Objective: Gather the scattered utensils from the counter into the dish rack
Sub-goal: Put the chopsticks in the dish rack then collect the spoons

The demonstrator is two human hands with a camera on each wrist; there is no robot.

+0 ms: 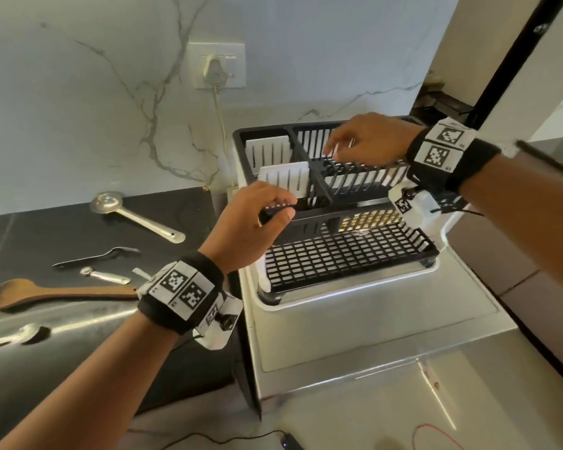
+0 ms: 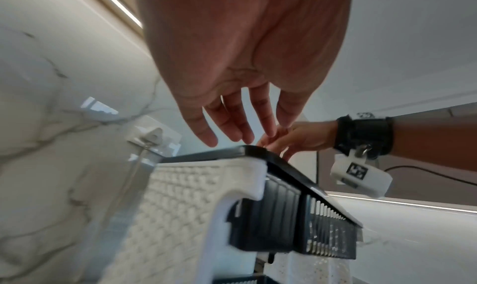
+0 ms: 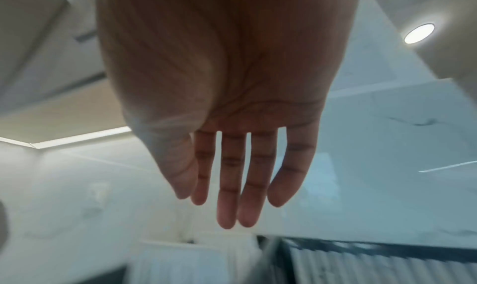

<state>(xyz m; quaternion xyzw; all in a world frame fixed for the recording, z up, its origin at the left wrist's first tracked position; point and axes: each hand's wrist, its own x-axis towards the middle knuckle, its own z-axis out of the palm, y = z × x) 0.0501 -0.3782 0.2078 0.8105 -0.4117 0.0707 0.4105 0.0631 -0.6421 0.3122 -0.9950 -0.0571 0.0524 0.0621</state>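
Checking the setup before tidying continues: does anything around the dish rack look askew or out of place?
The dish rack sits straight. Out of place: steel ladle, black spoon, wooden spoon and two small metal spoons lie scattered on the counter.

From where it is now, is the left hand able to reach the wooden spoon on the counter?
Probably yes. The left hand is empty, with relaxed fingers above the rack rim. The wooden spoon lies uncovered on the counter to its left, and nothing stands between them.
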